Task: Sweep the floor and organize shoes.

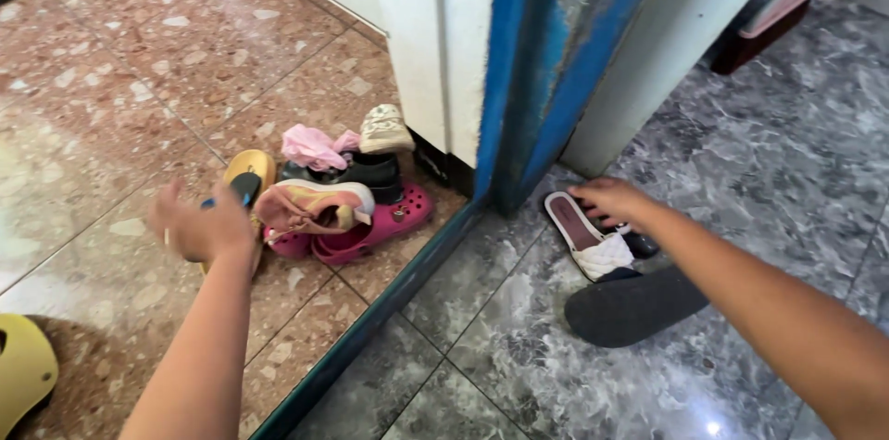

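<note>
My left hand (199, 227) is blurred, fingers apart and holding nothing, just left of a pile of shoes on the speckled reddish floor. Closest to it is a pink and white sneaker (315, 204), lying tilted on a bright pink clog (389, 220). A yellow sandal (251, 171) lies behind the hand. My right hand (607, 199) reaches across the grey marble floor and curls its fingers over the far end of a white quilted slipper (590, 244). A dark slipper (634, 306) lies right beside it, under my forearm.
The pile also holds a black shoe (366, 167), a pink cloth (315, 145) and a beige shoe (384, 128). A worn blue door frame (546, 69) and a dark floor strip (370, 324) divide the two floors. A yellow object (23, 370) sits bottom left.
</note>
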